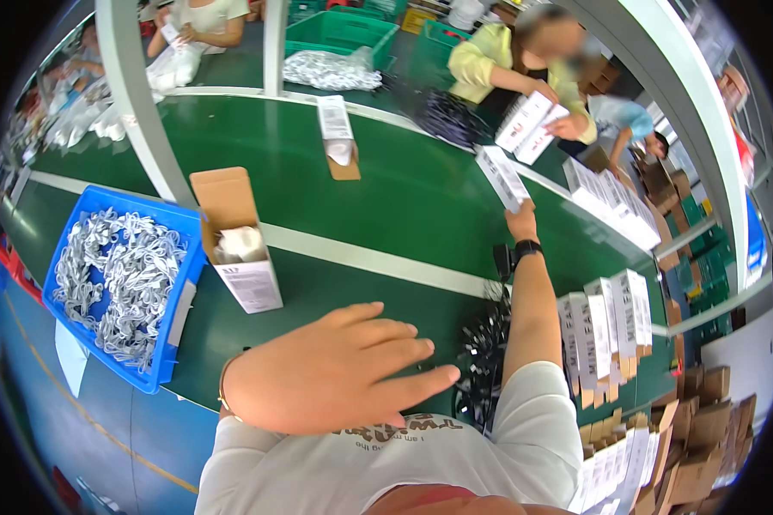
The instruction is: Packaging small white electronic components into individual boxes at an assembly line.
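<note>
My left hand (339,369) hovers over the near side of the green table, palm down with fingers spread and nothing in it. Stretched far across the belt, my right hand (521,221) grips the near end of a white printed carton (502,178); part of its fingers is hidden. A co-worker opposite holds two similar white boxes (531,127) just beyond that carton. Left of my left hand stands an open carton (251,279), its brown flap raised and something white and wrapped inside. Another open carton (336,133) lies on the belt, with a white item at its mouth.
A blue bin (180,296) of coiled white cables sits at the left. Black cords (481,356) lie near my right arm. White boxes (605,330) stand in rows at the right. A grey post (137,103) rises from the table. Black cables (449,118) lie along the far edge.
</note>
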{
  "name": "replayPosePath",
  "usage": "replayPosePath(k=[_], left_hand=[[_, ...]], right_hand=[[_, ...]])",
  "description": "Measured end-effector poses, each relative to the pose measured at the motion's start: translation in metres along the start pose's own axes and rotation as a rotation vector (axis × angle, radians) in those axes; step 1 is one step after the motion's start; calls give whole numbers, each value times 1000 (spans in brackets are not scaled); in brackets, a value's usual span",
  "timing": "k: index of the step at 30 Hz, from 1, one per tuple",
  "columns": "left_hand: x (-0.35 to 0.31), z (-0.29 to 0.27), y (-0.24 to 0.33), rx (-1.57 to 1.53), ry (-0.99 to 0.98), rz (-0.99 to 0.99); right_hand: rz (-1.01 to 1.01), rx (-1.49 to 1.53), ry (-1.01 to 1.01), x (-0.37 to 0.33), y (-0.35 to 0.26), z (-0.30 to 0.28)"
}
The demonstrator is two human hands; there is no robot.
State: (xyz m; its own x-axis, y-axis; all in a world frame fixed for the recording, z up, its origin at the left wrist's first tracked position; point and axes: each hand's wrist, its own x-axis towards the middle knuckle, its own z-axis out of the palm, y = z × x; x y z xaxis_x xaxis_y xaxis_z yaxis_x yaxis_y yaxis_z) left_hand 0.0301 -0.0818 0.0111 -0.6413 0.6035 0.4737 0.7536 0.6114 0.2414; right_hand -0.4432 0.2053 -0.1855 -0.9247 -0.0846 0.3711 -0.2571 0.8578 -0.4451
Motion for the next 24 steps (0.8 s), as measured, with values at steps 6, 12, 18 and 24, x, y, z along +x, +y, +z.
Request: replayPosePath(k=[6,12,18,24], left_hand=[[-6,1,-3,0,23,-142],[-6,4,-2,-66,-1,-46],[-11,7,11,-70,56,10],[-72,-16,38,-62,-94,-104]], right_hand=[[71,-108,46,9,-10,10],[-263,-356,19,26,-57,-69],[-687,-314,-81,-30,-176,-181],[-795,12,-496,-113,-256,-187]])
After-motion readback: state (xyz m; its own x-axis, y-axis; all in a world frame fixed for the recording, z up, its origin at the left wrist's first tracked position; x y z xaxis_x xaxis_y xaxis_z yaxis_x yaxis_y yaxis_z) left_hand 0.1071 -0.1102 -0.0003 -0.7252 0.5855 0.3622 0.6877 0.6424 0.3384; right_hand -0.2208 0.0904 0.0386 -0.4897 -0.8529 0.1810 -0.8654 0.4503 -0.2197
